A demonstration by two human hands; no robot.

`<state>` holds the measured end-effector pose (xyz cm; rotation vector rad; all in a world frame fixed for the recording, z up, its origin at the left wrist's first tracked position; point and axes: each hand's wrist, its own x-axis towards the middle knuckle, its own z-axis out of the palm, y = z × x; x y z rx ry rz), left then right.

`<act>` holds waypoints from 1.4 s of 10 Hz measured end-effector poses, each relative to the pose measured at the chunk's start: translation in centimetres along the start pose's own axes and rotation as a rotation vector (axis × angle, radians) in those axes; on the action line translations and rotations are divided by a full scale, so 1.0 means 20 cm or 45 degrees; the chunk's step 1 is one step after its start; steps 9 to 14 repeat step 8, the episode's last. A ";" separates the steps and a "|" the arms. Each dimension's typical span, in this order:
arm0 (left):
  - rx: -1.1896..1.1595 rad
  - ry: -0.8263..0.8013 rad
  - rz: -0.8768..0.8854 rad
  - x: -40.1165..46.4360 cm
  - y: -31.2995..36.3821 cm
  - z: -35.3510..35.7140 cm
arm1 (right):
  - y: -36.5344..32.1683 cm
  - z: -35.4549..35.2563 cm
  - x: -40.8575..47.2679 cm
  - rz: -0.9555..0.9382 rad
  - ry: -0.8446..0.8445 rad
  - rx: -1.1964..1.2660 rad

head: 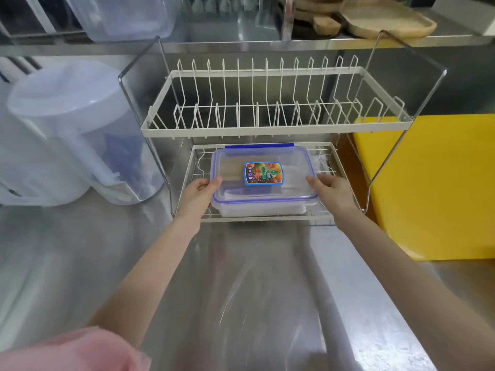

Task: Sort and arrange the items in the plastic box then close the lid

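Observation:
A clear plastic box (pixel 263 208) with a blue-rimmed lid (pixel 230 167) and a colourful fruit label sits on the lower shelf of a white wire dish rack (pixel 249 129). The lid lies on top of the box. My left hand (pixel 199 192) grips the box's left side with the thumb over the lid edge. At the opposite side, my right hand (pixel 333 192) holds it the same way. Pale items inside show only dimly through the lid.
The rack stands on a steel counter (pixel 241 290). A yellow cutting board (pixel 434 183) leans at the right. Clear plastic jugs (pixel 69 135) stand at the left. Wooden trays (pixel 380 17) sit on the shelf above. The rack's upper tier overhangs the box.

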<state>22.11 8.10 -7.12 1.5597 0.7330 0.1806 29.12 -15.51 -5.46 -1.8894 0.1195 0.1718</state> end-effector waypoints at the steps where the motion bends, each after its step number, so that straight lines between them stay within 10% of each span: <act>1: 0.030 0.011 0.002 0.05 0.00 0.01 | 0.02 0.01 0.04 0.002 0.001 0.016; 5: 0.235 0.022 0.117 0.02 0.01 0.01 | -0.01 0.00 0.02 -0.018 -0.124 -0.308; 8: 0.960 -0.013 0.649 -0.30 0.19 -0.08 | -0.23 -0.14 -0.23 -0.133 -0.250 -0.751; 14: 0.960 -0.013 0.649 -0.30 0.19 -0.08 | -0.23 -0.14 -0.23 -0.133 -0.250 -0.751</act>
